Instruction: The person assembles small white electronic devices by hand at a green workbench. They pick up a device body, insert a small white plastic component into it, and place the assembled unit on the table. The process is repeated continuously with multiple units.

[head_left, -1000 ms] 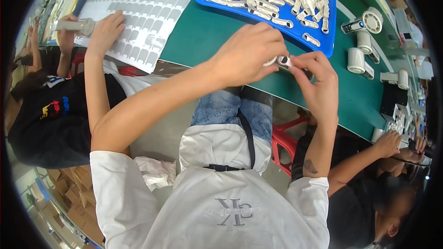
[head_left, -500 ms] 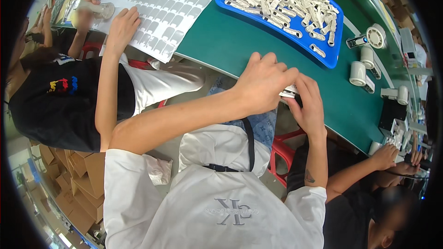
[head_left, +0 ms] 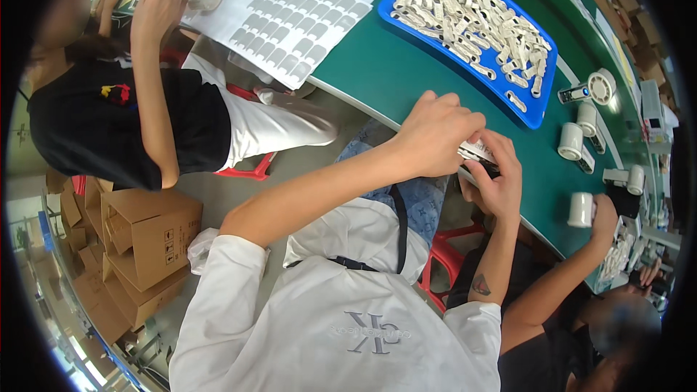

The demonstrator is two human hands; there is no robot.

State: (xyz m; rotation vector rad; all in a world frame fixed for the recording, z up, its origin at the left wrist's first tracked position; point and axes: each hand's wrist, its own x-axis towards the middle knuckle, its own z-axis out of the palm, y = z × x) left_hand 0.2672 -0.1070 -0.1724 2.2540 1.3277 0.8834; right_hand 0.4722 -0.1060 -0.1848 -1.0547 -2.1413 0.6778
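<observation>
Near the table's front edge, both my hands are closed around a small white-and-black plastic part [head_left: 479,152]. My left hand [head_left: 439,136] grips it from above with bent fingers. My right hand [head_left: 499,178] holds its other side between thumb and fingers. Most of the part is hidden by my fingers, so its exact kind is unclear. Just beyond my hands stands a blue tray [head_left: 539,112] with many narrow cream-white plastic pieces [head_left: 465,18] heaped in it.
Sheets of grey stickers [head_left: 290,22] lie at the left on the green table [head_left: 356,76]. White handheld fans [head_left: 601,87] and white cylinders [head_left: 571,141] lie at the right. A co-worker's hand [head_left: 156,11] is at the left; another's [head_left: 602,218] holds a white cylinder. Cardboard boxes [head_left: 152,225] stand behind left.
The view has shifted, so the tray and table sit farther right. My hands still grip the part, now showing more of its dark side. The right co-worker has raised a white cylinder.
</observation>
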